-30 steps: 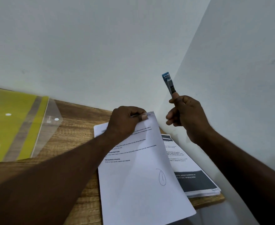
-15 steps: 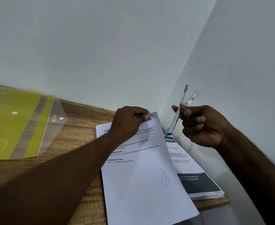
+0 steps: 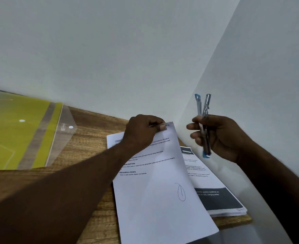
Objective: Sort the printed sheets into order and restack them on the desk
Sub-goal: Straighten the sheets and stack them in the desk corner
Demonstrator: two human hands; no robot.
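A printed white sheet (image 3: 155,196) with a pen-drawn loop lies tilted on the wooden desk (image 3: 85,143), overhanging the near edge. My left hand (image 3: 143,132) pinches its top right corner. To its right a stack of printed sheets (image 3: 214,196) with a dark band sits against the right wall. Above that stack my right hand (image 3: 219,136) grips a clear pen with blue ends (image 3: 200,111) together with its clear cap (image 3: 206,106), both pointing upward.
A yellow and clear plastic folder (image 3: 21,132) with a snap flap lies at the desk's left. White walls meet in a corner just behind the papers. The desk's right end stops under the stack.
My right hand has turned palm toward me and swung the pen from slanting down to upright, with the cap now alongside it. My left hand keeps its pinch on the sheet's corner.
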